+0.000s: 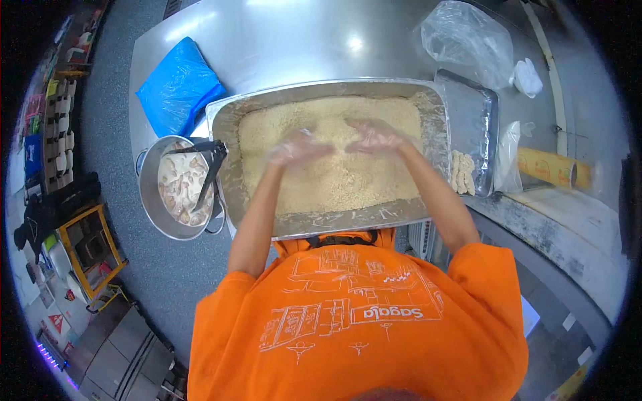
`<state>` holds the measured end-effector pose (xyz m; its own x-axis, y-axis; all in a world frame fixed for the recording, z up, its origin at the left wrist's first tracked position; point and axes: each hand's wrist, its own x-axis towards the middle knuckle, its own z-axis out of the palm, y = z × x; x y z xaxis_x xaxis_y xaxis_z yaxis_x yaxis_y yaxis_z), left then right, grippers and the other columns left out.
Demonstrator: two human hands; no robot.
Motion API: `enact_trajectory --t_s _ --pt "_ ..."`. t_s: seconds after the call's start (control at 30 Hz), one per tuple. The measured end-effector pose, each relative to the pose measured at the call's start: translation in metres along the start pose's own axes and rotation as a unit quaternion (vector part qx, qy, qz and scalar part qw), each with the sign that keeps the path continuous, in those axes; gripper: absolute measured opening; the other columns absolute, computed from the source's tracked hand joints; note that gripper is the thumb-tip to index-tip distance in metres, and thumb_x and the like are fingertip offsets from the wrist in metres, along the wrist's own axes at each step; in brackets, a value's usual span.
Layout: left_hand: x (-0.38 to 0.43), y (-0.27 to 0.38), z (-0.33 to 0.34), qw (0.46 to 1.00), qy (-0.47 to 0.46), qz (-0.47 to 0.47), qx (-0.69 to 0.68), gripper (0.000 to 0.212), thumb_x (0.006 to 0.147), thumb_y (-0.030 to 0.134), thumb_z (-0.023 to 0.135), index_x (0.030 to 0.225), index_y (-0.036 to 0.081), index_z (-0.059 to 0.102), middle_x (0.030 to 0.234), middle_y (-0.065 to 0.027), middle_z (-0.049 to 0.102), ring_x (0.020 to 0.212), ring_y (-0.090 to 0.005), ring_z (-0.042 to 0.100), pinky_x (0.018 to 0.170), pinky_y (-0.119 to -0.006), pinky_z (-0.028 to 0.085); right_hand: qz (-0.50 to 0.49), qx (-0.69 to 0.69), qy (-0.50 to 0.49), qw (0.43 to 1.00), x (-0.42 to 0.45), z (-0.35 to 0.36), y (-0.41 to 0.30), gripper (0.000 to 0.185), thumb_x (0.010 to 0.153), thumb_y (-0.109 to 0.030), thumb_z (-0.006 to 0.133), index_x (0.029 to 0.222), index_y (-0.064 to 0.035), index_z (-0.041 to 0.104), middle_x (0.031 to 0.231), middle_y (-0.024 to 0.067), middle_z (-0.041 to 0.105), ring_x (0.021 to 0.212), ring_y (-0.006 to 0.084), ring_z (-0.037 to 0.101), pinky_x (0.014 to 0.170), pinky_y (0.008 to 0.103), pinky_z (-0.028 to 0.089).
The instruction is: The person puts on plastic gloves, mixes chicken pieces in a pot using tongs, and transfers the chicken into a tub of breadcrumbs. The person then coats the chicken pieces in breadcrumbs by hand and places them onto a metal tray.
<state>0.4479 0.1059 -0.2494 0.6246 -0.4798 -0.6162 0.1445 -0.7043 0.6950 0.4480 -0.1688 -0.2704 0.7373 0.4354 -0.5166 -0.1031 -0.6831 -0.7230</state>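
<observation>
A large metal tub [321, 228] before me holds a broad bed of pale, crumbly breading [346, 185]. My left hand [301, 148], in a clear plastic glove, is over the left middle of the breading and blurred. Facing it, my right hand [373, 136] wears the same kind of glove, with its fingers apart and pointing left. No object shows in either hand, though blur hides whether the left fingers hold any breading. Left of the tub stands a metal pot [150, 195] with raw meat pieces in white liquid [183, 188]; black tongs [213, 168] lean across its rim.
A blue plastic bag [180, 87] lies behind the pot on the steel table [301, 50]. Right of the tub, a metal tray [469, 118] holds breaded pieces [461, 173]. Beyond are a clear plastic bag [466, 40] and a yellow printed roll [546, 167].
</observation>
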Motion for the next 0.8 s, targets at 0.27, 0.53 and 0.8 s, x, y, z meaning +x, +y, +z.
enact_trajectory --t_s 0.27,0.53,0.8 --pt "-0.045 0.035 -0.006 0.977 0.052 0.047 0.202 0.072 0.077 0.043 0.086 0.136 0.008 0.067 0.118 -0.0235 0.071 0.11 -0.0336 0.07 0.096 -0.043 0.056 -0.18 -0.2 -0.044 0.962 -0.06 -0.042 -0.031 0.043 0.095 -0.034 0.071 0.124 -0.0017 0.067 0.128 0.0238 0.065 0.118 0.0396 0.063 0.102 0.0475 0.051" --pt "-0.108 0.11 -0.022 0.912 0.267 0.178 0.256 0.03 0.09 0.026 0.074 0.111 0.005 0.072 0.107 -0.0214 0.071 0.097 -0.0382 0.071 0.084 -0.047 0.059 -0.148 -0.173 0.16 0.96 -0.131 -0.066 -0.12 0.028 0.097 -0.007 0.057 0.122 -0.0033 0.069 0.121 0.0199 0.068 0.119 0.0381 0.061 0.104 0.0458 0.05" --pt "-0.106 0.024 0.094 0.921 0.202 0.027 0.332 0.015 0.088 0.02 0.07 0.096 0.007 0.071 0.089 -0.0183 0.07 0.084 -0.0375 0.071 0.074 -0.046 0.06 -0.24 -0.382 0.19 0.872 -0.152 0.044 -0.036 0.051 0.092 -0.002 0.062 0.142 -0.0093 0.057 0.128 0.0215 0.065 0.121 0.0369 0.063 0.103 0.0476 0.052"
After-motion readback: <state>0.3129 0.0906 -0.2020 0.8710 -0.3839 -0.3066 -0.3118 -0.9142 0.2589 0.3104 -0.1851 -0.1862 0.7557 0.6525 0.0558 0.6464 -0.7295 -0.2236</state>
